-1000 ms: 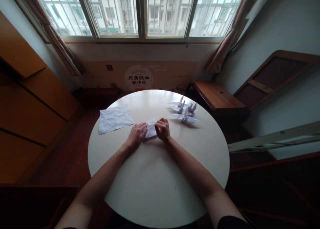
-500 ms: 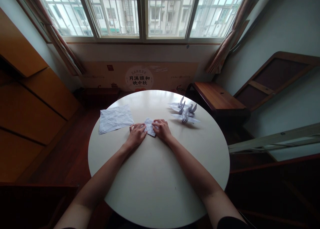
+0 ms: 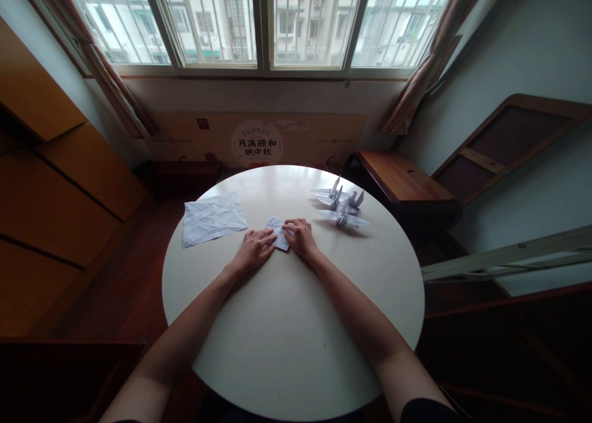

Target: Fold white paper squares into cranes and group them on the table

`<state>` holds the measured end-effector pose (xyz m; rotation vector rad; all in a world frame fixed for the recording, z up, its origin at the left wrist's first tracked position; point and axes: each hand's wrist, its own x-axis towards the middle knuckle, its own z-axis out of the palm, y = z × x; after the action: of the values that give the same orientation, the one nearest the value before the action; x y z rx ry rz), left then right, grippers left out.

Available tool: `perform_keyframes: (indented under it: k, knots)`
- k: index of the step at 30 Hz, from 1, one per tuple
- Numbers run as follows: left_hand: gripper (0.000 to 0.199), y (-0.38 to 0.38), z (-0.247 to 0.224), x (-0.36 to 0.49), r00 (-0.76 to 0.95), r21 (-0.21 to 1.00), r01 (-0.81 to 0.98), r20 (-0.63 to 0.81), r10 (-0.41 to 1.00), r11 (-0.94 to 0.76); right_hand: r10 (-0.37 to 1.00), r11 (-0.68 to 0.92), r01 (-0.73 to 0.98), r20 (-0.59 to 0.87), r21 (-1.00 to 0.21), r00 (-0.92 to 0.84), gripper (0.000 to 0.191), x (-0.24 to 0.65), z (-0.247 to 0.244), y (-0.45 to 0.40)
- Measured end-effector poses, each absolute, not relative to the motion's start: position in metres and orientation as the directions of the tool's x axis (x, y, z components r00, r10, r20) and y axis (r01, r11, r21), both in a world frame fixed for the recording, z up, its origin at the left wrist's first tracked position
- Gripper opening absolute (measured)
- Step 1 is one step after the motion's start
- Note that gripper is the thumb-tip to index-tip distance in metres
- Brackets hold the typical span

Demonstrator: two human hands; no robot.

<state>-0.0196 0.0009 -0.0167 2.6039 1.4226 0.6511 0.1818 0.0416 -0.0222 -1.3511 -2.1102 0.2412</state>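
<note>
A small folded piece of white paper (image 3: 280,240) lies on the round white table (image 3: 287,324) between my hands. My left hand (image 3: 255,248) rests on its left side, fingers close together and fingertips on the paper. From the right, my right hand (image 3: 300,237) grips the paper's edge with bent fingers. Left of my hands lies a flat, creased white sheet (image 3: 215,219). Several folded paper cranes (image 3: 343,209) stand in a cluster to the right of my right hand.
A wooden side table (image 3: 402,176) stands beyond the round table at the right. Wooden cabinets (image 3: 55,182) line the left. A printed banner (image 3: 213,136) hangs below the barred window, with curtains at both sides.
My left hand has shifted slightly right, its fingers reaching further over the folded paper. The right hand has barely moved.
</note>
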Motion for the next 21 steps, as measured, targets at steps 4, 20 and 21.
perform_keyframes:
  k: [4,20,21]
  knots:
    - [0.029,-0.001,-0.013,-0.019,0.457,0.287,0.779,0.348,0.818,-0.557,0.853,0.492,0.728,0.429,-0.476,-0.297,0.018,0.187,-0.008,0.044]
    - [0.029,-0.008,-0.009,-0.015,0.587,0.315,0.684,0.300,0.752,-0.659,0.742,0.670,0.664,0.319,-0.332,-0.589,0.032,0.224,-0.007,0.020]
    - [0.029,-0.008,-0.008,-0.015,0.595,0.312,0.680,0.293,0.748,-0.664,0.744,0.668,0.673,0.299,-0.318,-0.598,0.035,0.225,-0.008,0.018]
